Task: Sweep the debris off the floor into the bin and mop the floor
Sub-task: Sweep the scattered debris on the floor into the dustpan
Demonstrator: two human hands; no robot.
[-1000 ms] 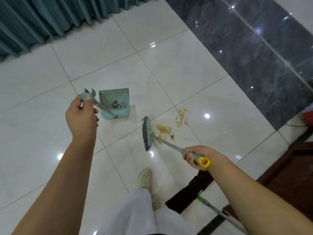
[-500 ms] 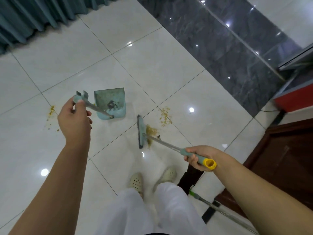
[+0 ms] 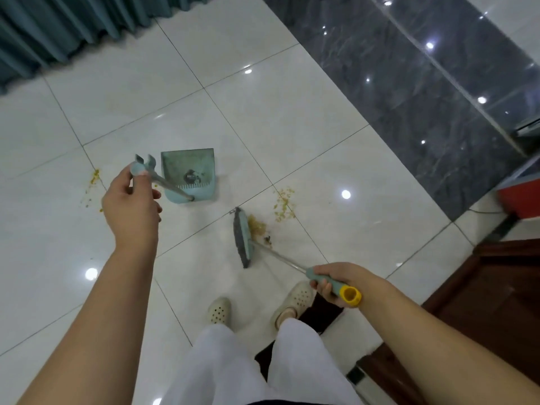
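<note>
My left hand [image 3: 131, 209] grips the top of the long handle of a teal dustpan [image 3: 190, 173], which rests on the white tile floor with a dark clump inside. My right hand [image 3: 336, 280] holds the teal and yellow grip of a broom; its head [image 3: 242, 236] touches the floor right of the dustpan. Yellow crumbs [image 3: 257, 225] lie against the broom head's right side, more crumbs [image 3: 283, 204] sit further right, and a third scatter of crumbs [image 3: 93, 179] lies left of my left hand.
Teal curtains [image 3: 73, 21] hang at the top left. A dark marble strip [image 3: 409, 97] runs along the right. A red object [image 3: 518, 197] and dark wooden furniture [image 3: 496, 302] stand at the right. My feet in pale clogs [image 3: 219, 309] are just below the broom.
The view has shifted right and back left. The broom head has pushed part of the crumbs into a pile against its bristles. My second foot has stepped forward. The dustpan stays put.
</note>
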